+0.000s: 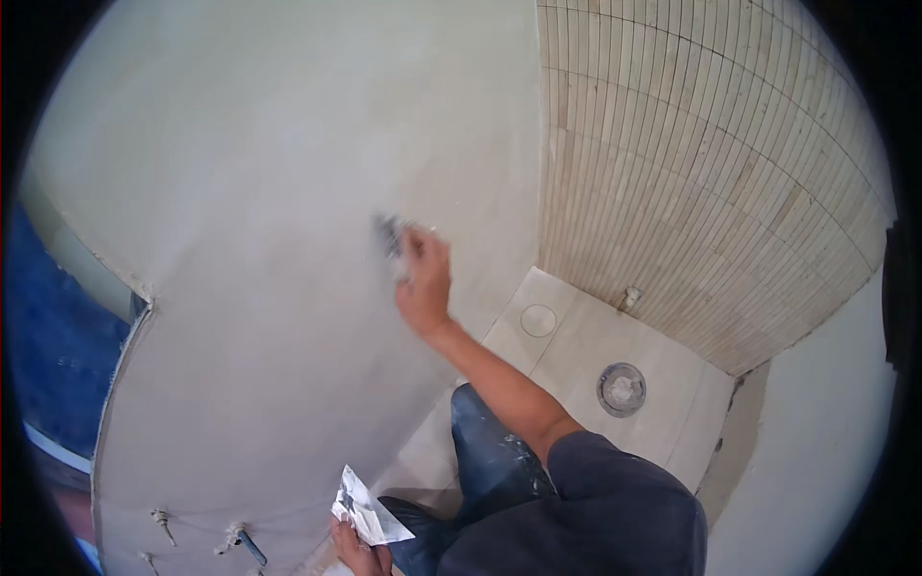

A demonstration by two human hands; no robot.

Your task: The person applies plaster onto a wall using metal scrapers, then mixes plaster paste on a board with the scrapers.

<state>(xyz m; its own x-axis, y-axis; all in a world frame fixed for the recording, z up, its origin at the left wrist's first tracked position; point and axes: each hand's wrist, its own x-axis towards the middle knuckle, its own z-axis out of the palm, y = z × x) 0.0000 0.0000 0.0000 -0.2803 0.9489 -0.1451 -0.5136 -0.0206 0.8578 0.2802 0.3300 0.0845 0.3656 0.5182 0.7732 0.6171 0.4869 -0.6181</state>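
My right hand (424,283) is raised to the smooth pale wall (288,240), its fingers closed around a small flat grey tool (389,233). That tool is smeared by motion and lies at the wall surface; its exact kind cannot be made out. Low in the picture, beside my knee, my left hand (360,554) grips one edge of a shiny silvery flat sheet (370,509). The sheet is pointed at the top and has whitish and dark patches on its face.
Narrow beige strip tiles (663,163) cover the adjoining wall, with a small pipe fitting (630,299) low down. A round drain (622,390) and a circular cut-out (539,321) mark the tiled floor. Pipe stubs (247,544) stick out at lower left, near a blue surface (58,336).
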